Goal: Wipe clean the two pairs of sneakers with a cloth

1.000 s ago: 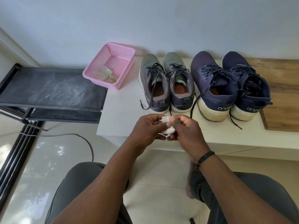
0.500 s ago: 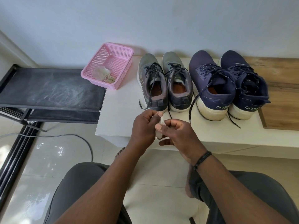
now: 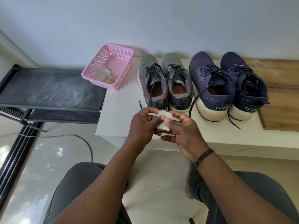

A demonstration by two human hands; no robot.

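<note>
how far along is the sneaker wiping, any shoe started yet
Done: nothing shows as wiped; the navy pair's pale soles look grubby. In hand: both the left hand and right hand hold the white cloth, in front of the shoes and touching neither pair. Left: the grey pair and the navy pair.

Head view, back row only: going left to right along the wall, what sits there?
Black rack → pink basket holding a crumpled cloth → grey sneakers → navy sneakers → wooden board.
</note>
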